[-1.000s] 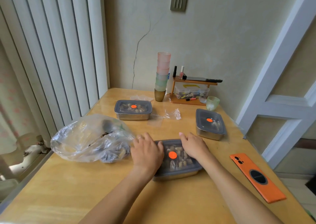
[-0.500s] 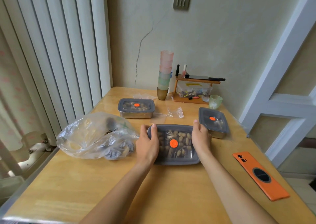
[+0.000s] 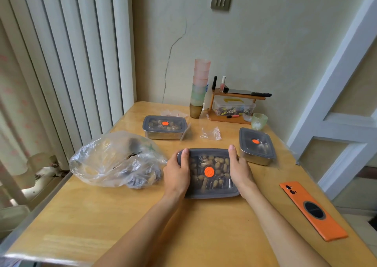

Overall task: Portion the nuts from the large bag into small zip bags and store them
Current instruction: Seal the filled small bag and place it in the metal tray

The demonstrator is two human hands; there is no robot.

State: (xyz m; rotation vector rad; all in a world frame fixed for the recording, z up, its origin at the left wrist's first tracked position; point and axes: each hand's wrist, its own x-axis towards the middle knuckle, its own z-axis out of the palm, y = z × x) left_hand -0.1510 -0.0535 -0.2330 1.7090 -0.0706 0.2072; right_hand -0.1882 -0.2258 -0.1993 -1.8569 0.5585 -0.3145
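Left hand (image 3: pixel 177 173), right hand (image 3: pixel 240 169) grip nut container (image 3: pixel 208 172) sides, thumbs on lid

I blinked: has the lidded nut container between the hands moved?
Yes: the nut container went up and farther away; its far edge now sits beside the right-hand steel container.

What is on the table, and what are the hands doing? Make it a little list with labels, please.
Hands: left hand and right hand hold the middle box by its sides, thumbs on top
Middle box: closed, nuts inside
Other boxes: back box and right box, both closed
Big bag: crumpled, left of the hands
Small bag: on the table, between the other boxes
Phone: orange, by the table's right edge
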